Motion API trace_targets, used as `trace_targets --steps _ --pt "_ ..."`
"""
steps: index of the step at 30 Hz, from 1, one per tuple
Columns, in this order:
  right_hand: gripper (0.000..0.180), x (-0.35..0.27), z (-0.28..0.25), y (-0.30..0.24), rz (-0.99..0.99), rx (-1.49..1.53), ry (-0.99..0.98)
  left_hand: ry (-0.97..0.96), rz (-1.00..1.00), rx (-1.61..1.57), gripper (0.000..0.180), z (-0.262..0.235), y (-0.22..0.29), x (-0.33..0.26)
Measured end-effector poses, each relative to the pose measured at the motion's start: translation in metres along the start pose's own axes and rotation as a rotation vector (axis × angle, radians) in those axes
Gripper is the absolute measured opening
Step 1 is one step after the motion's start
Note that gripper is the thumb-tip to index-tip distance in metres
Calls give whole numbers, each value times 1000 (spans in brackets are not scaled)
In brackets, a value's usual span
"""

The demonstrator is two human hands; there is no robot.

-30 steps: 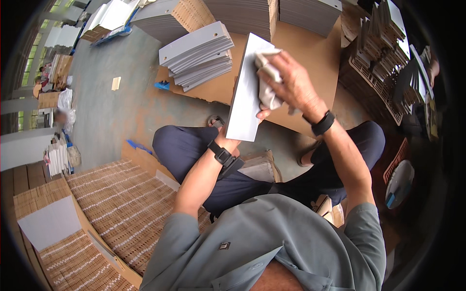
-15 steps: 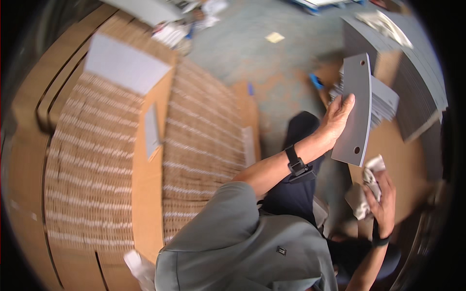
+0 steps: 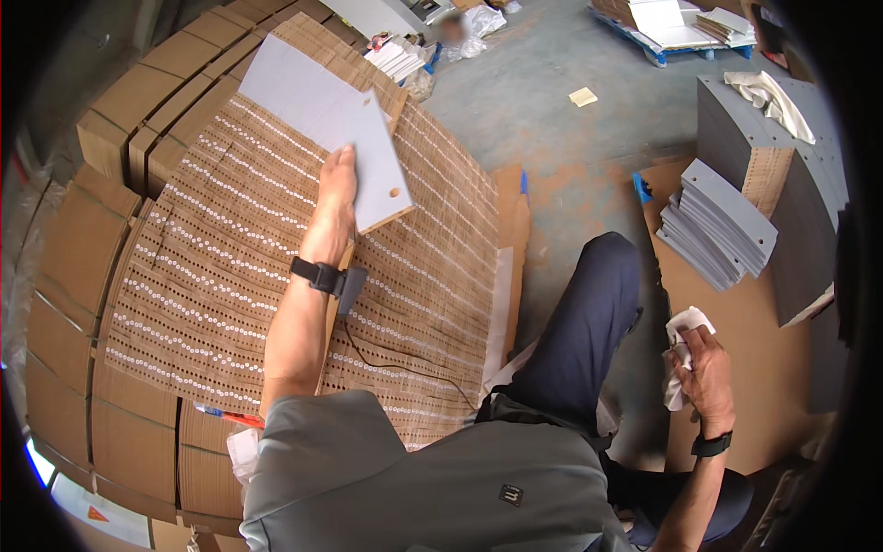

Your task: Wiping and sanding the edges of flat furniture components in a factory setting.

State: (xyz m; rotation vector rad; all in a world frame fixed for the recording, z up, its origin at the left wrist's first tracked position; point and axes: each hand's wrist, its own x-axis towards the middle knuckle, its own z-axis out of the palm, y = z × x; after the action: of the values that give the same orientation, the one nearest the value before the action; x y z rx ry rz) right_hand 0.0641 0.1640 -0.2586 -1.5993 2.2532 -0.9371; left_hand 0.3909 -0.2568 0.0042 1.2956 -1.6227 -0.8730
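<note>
Left fingers (image 3: pixel 345 156) have swung the grey panel (image 3: pixel 379 161) over to the stacked boards (image 3: pixel 212 239), long axis pointing away, leaning a bit left; right fingers (image 3: pixel 696 342) still clutching that rag (image 3: pixel 685 324).

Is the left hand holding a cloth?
No, the left hand holds a grey board, while the right hand grips a white cloth.

Place: a workshop or factory hall
Floor (image 3: pixel 543 152): bare, stained, grey-green
Cardboard (image 3: pixel 133 423): dense brown stacks
Panels (image 3: pixel 727 202): grey, holed, in piles
Pallet (image 3: pixel 659 59): blue, bearing white boards (image 3: pixel 658 18)
</note>
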Motion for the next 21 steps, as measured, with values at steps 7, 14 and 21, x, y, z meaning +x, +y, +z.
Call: trace_targets --steps 7,14,21 --pt "34 -1 -3 12 61 -32 31 249 -216 172 49 -111 -108 109" --pt "36 -5 -3 2 28 -82 -13 63 -18 1029 51 -198 -155 126" --pt "38 -27 2 34 107 -108 11 -561 783 711 47 111 25 -65"
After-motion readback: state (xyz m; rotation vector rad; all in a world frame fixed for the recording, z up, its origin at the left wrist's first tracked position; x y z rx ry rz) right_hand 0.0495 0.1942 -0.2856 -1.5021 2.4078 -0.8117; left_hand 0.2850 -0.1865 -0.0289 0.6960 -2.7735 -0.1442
